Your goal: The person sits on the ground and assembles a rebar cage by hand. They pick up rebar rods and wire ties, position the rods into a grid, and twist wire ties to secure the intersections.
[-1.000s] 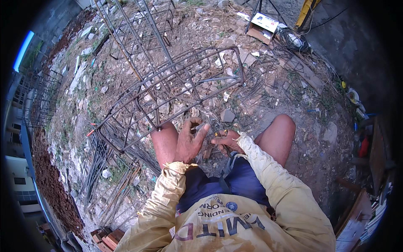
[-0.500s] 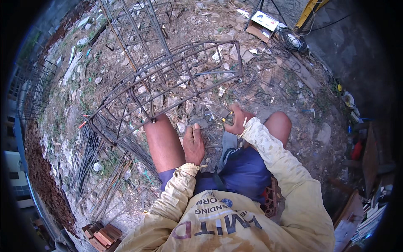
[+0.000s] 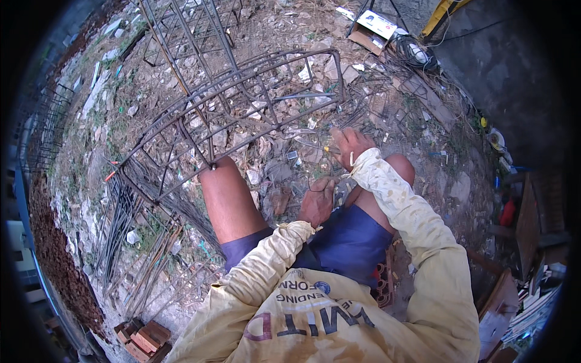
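My right hand is closed around pliers with yellow on the handles, and their jaws reach left toward the steel cage. My left hand sits low between my thighs with its fingers curled; whatever it may hold is hidden. In front of me lies a long cage of bent reinforcing bar, running from lower left to upper right. Its near edge touches my left knee, and neither hand touches it.
Long upright bars rise behind the cage. Loose rods lie at left, above stacked bricks. At the far right stand an opened cardboard box, a coil of cable and a yellow post. Rubble covers the ground.
My left hand has moved right and back toward my lap, its thumb no longer raised. My right hand has shifted slightly up and forward, and the pliers now point left toward the cage.
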A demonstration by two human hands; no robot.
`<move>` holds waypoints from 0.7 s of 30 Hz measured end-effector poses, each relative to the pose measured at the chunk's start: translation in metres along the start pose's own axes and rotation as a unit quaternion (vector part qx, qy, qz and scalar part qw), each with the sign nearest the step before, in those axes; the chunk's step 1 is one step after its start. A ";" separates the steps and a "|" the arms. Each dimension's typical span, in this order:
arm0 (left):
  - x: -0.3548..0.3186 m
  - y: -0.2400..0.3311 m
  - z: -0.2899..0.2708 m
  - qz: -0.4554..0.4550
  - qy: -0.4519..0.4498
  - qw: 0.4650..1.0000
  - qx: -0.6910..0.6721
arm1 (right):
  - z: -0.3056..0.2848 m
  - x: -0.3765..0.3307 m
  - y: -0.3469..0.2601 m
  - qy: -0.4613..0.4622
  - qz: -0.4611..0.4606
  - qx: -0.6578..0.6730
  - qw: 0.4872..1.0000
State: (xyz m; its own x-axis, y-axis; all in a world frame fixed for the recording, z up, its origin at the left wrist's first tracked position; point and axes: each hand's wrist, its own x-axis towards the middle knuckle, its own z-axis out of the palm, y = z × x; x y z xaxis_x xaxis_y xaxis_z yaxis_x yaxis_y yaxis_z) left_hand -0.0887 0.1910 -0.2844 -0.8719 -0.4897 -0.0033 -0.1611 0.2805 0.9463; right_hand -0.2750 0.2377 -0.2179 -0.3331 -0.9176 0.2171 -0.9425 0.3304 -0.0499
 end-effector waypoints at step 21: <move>-0.006 -0.134 -0.010 -0.242 0.082 0.957 0.135 | -0.014 0.020 -0.004 -0.161 0.096 0.039 0.982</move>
State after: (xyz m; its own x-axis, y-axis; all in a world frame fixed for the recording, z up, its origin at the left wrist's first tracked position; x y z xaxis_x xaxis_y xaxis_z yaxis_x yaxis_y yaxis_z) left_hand -0.0573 0.1481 -0.4082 -0.5840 -0.7335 -0.3475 -0.6602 0.1802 0.7291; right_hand -0.2779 0.2214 -0.1996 -0.4835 -0.8669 -0.1214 -0.8568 0.4971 -0.1372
